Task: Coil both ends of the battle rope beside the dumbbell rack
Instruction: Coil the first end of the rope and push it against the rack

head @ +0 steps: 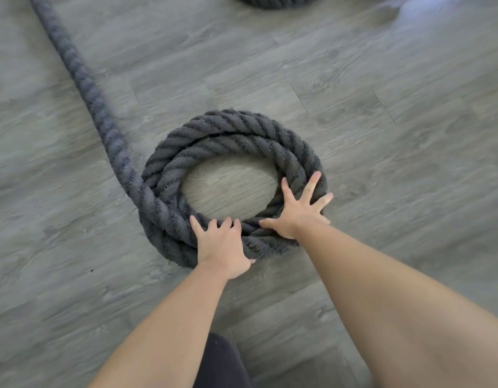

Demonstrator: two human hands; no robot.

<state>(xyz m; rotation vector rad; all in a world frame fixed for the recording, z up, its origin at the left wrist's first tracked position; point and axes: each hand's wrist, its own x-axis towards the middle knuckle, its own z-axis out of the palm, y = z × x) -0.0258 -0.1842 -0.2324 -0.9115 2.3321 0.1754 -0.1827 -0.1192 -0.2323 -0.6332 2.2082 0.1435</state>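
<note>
A thick dark grey battle rope lies on the floor wound into a round coil (231, 135) of about two turns with an open middle. Its free length (82, 88) runs from the coil's left side up to the top left corner. My left hand (222, 245) grips the near edge of the coil, fingers curled over the rope and thumb at its outer side. My right hand (298, 211) presses flat on the coil's near right part with fingers spread. The dumbbell rack is out of view.
Grey wood-look plank floor (382, 107) surrounds the coil. The edge of a second dark rope coil (275, 1) shows at the top centre. A dark-clothed knee (219, 362) is at the bottom centre.
</note>
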